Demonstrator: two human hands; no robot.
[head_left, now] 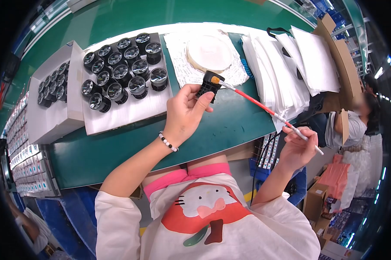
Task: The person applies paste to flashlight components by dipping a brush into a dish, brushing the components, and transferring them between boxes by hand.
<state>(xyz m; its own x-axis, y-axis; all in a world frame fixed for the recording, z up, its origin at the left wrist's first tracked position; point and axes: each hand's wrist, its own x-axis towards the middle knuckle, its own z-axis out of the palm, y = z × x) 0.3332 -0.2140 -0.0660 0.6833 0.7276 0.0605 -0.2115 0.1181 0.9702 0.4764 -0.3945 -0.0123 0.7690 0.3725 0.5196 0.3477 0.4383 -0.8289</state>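
My left hand grips a black plastic housing above the green table. Held in my right hand is a long brush with a red and white handle. Its tan bristle tip touches the upper end of the housing. Just behind the housing, a round whitish dish rests on a sheet of paper with writing. To the left, a white tray carries several black cylinders with clear, shiny tops.
A second white box with similar cylinders stands farther left. White sheets or bags lie in a stack at the right, beside an open cardboard box. Another person sits at the far right; part of a person shows at lower left.
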